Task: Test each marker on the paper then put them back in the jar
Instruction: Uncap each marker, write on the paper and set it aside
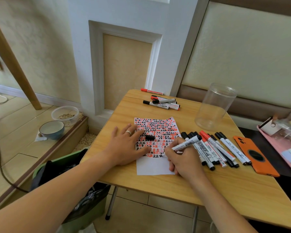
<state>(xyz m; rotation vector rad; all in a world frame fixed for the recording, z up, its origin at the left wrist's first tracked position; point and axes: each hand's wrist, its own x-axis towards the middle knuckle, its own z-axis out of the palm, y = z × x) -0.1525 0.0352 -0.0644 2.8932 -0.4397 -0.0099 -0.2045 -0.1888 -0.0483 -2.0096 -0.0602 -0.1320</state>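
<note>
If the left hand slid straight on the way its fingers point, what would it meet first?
Probably the loose black cap lying on the paper, just beyond the left hand's fingertips. The heading is only roughly readable, so it might pass beside it.

Walls: cream textured wall (40, 39) is seen left; a white panelled column with a beige inset (126, 68) stands centre.
Seating: a cream padded backrest with brown trim (250, 52) is set at right.
Table: a light wooden folding table (158, 180) is placed in front.
Floor: pale tiles (15, 132) are edged by a raised wooden step (60, 140).
Light: soft daylight is cast throughout.
</note>
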